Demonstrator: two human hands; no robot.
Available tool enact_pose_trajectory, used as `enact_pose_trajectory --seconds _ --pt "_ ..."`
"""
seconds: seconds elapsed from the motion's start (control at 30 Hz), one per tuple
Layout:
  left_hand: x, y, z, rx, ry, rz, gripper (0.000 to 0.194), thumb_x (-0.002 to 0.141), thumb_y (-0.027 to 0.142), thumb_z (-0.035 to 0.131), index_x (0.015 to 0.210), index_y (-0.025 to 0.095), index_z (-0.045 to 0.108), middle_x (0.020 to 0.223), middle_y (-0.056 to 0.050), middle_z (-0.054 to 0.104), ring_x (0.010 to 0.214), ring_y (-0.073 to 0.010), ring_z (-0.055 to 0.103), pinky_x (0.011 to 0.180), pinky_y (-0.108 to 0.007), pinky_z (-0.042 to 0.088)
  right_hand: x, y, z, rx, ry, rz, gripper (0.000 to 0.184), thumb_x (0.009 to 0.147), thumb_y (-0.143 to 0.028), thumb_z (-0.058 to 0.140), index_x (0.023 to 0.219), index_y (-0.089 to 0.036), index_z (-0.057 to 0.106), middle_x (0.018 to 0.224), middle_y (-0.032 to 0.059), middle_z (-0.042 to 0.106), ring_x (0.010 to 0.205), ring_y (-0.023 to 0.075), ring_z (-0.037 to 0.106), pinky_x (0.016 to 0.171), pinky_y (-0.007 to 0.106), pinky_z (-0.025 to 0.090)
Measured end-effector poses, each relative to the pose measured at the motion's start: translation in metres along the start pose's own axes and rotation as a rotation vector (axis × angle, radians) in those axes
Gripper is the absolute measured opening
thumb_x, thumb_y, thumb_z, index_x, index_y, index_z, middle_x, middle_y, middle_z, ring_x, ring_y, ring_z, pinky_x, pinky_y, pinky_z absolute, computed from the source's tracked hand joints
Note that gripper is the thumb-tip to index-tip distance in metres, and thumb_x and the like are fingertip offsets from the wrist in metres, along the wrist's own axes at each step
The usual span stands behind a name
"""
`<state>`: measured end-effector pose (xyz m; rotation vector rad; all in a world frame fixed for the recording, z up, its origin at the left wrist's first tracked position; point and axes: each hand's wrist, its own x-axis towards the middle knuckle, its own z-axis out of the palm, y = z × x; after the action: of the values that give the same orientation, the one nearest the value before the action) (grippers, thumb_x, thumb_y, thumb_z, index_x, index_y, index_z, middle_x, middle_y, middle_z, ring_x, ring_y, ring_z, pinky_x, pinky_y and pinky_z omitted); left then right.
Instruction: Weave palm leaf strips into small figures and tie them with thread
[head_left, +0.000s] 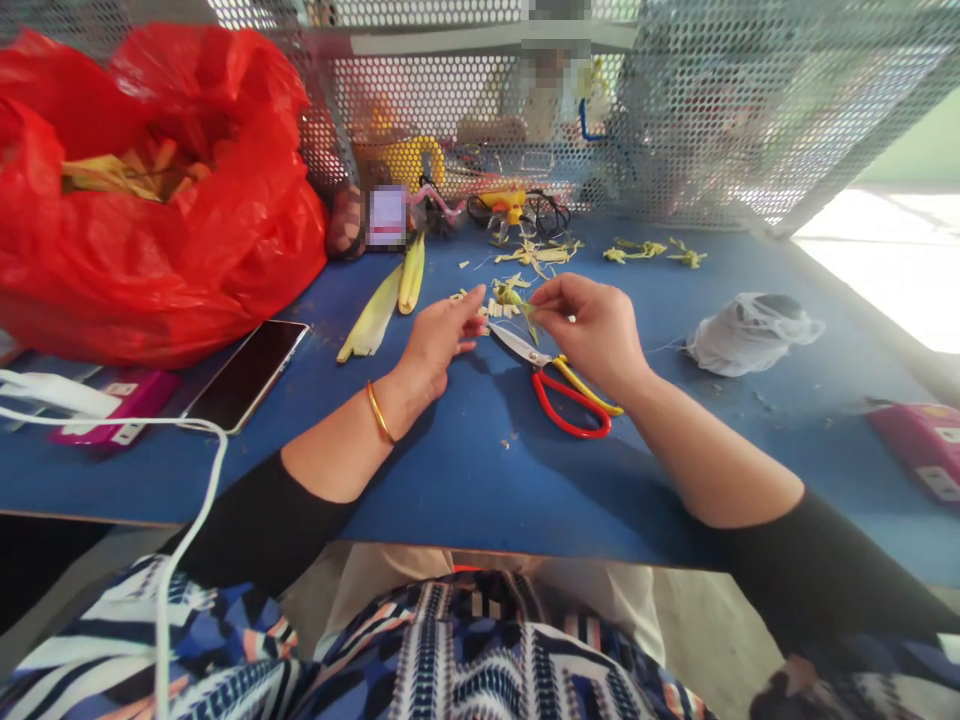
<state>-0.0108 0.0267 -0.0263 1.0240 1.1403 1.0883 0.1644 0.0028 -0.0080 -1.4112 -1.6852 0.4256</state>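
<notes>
My right hand (596, 330) pinches a small knotted piece of green corn husk (512, 293) between thumb and fingertips, just above the table. To its left is my left hand (439, 340), wearing a gold bangle; its thumb and fingers are apart, and nothing shows clearly between them. Scissors (574, 400) with one red and one yellow handle lie below my right hand, blades pointing left. Small cut husk bits (501, 309) are scattered behind my fingers. Two pale husk leaves (379, 305) lie beyond my left hand.
A red plastic bag (247, 230) holding husks stands at left, near a phone (247, 375) and a white cable (214, 490). Thread wrapped in white film (739, 335) sits right. Husk strips (536, 255), twisted green pieces (636, 251) and perforated metal panels (480, 100) are at the back.
</notes>
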Motion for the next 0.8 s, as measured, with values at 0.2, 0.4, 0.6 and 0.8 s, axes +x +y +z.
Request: enact_pose_trajectory --seconds 0.2,0.4,0.6,0.8 --pt "-0.010 -0.002 0.008 -0.220 -0.152 -0.163 0.031 0.064 0.037 0.086 0.076 0.015 0.068 0.071 -0.003 0.070 0.067 -0.0122 0.064 0.069 -0.026 0.050 -0.016 -0.009 0.008 -0.584 -0.106 -0.447 0.029 0.093 -0.015 0.039 0.084 -0.018 0.066 0.077 0.0085 0.070 0.072 0.0199 0.060 0.077 0.034 0.043" --pt "-0.004 0.000 0.007 -0.391 -0.200 -0.209 0.007 0.080 0.020 0.072 0.076 0.015 0.070 0.069 0.000 0.068 0.063 -0.0084 0.061 0.066 -0.021 0.048 -0.014 -0.003 0.002 -0.445 -0.063 -0.726 0.027 0.095 -0.040 0.048 0.091 -0.020 0.065 0.078 0.0051 0.069 0.077 0.0196 0.062 0.090 0.038 0.043" --pt "-0.004 -0.001 0.004 -0.250 -0.348 -0.165 0.017 0.079 0.032 0.075 0.086 0.016 0.075 0.080 -0.003 0.072 0.072 -0.0115 0.065 0.072 -0.025 0.049 0.004 0.008 -0.006 0.062 0.149 -0.101 0.024 0.084 -0.042 0.066 0.094 -0.020 0.065 0.089 0.0048 0.071 0.084 0.0189 0.065 0.079 0.035 0.049" --pt "-0.007 -0.007 0.006 -0.130 -0.495 -0.174 0.030 0.069 0.039 0.083 0.086 0.016 0.076 0.086 -0.006 0.075 0.078 -0.0148 0.067 0.082 -0.032 0.049 -0.001 0.000 0.003 0.495 -0.175 0.227 0.023 0.069 -0.033 0.078 0.080 -0.016 0.067 0.072 0.0013 0.069 0.068 0.0138 0.063 0.072 0.031 0.051"
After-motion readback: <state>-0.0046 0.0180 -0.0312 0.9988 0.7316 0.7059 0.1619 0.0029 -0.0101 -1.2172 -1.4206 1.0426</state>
